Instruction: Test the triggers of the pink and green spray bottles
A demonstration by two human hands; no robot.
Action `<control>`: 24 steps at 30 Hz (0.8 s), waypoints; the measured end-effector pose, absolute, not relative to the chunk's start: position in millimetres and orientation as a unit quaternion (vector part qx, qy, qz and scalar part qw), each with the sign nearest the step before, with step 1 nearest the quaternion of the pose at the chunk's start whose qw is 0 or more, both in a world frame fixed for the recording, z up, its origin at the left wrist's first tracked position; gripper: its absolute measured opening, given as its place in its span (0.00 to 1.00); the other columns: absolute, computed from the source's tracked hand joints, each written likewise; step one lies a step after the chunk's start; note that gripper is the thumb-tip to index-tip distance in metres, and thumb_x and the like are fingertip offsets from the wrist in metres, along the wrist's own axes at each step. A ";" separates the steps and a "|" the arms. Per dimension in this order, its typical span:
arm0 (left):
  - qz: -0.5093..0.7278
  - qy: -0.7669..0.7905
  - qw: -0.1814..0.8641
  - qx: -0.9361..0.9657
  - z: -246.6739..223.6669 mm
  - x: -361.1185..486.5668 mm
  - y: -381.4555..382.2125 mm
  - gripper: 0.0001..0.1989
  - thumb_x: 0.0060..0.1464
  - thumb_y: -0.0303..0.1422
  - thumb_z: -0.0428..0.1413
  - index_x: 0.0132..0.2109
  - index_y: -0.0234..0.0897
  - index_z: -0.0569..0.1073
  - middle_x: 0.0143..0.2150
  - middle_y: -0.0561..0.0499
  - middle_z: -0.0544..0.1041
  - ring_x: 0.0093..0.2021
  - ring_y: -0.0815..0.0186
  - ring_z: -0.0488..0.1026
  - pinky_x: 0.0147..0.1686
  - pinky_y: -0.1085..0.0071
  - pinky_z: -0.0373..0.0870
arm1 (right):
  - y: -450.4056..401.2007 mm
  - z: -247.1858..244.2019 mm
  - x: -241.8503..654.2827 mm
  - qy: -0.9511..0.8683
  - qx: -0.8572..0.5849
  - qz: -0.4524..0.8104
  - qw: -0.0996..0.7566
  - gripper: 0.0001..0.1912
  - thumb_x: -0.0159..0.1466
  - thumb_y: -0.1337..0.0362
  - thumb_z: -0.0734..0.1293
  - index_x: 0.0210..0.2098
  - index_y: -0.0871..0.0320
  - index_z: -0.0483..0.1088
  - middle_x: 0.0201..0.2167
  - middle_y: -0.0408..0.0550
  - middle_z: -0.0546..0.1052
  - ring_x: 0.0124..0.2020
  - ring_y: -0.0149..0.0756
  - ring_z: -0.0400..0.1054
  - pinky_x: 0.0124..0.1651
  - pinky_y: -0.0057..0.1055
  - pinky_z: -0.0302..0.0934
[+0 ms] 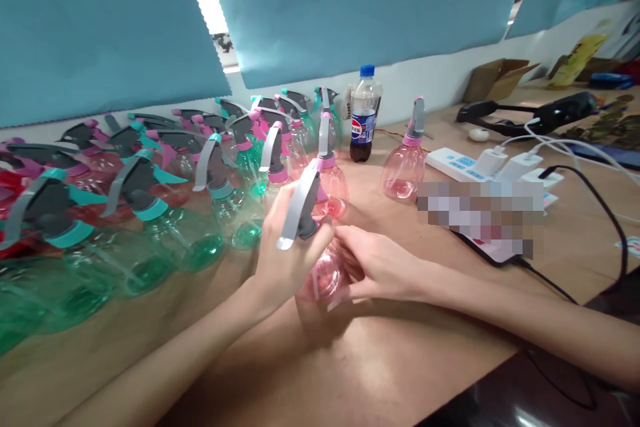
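Note:
A pink spray bottle [325,277] with a grey trigger head stands in front of me on the brown table. My left hand [290,247] is closed around its neck, just under the sprayer. Lower down, my right hand [377,260] grips the bottle's round body from the right side. Some of the fingers and the bottle's collar are hidden. Right behind it is another pink spray bottle [333,187], and a green spray bottle [237,220] is to the left of my left hand.
Several green and pink spray bottles [185,240] crowd the left side. A cola bottle [363,120] stands at the back, with a lone pink spray bottle [404,167] nearby. On the right lie a white power strip [457,163], cables and a blurred-out phone-like device [493,250].

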State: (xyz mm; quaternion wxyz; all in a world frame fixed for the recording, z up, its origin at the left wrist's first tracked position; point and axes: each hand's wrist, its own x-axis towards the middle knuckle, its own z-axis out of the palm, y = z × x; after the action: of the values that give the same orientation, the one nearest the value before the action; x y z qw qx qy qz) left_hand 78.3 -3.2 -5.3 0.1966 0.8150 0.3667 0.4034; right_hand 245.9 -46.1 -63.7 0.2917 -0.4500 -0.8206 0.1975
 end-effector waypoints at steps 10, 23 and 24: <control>0.418 0.305 0.308 0.799 -20.5 156.7 5.0 0.26 0.55 0.35 0.60 0.58 0.41 0.62 0.51 0.45 0.70 0.43 0.60 0.72 0.47 0.57 0.71 | -70.1 -52.1 281.7 -0.733 -0.548 0.156 0.373 0.37 0.58 0.52 0.71 0.61 0.54 0.55 0.57 0.58 0.68 0.56 0.56 0.65 0.54 0.52 0.63; 0.296 0.295 0.263 0.869 -49.9 109.0 -3.0 0.26 0.60 0.34 0.54 0.62 0.47 0.54 0.61 0.46 0.62 0.63 0.55 0.59 0.62 0.52 0.58 | -33.3 -42.5 326.1 -0.713 -0.595 0.041 0.369 0.28 0.59 0.54 0.70 0.55 0.54 0.59 0.53 0.57 0.67 0.57 0.55 0.62 0.58 0.54 0.58; 0.278 0.286 0.269 0.877 -55.6 102.1 -6.3 0.25 0.59 0.32 0.54 0.61 0.48 0.56 0.60 0.47 0.62 0.62 0.55 0.60 0.61 0.52 0.59 | -27.3 -40.7 326.9 -0.714 -0.598 0.031 0.362 0.28 0.59 0.54 0.70 0.54 0.55 0.59 0.53 0.58 0.67 0.57 0.56 0.61 0.58 0.54 0.58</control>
State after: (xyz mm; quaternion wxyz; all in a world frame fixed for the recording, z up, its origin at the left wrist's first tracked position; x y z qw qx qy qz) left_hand 102.1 -6.3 -55.6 0.2687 0.8766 0.2860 0.2784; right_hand 326.9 -27.3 -40.7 0.3617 -0.5983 -0.7144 0.0308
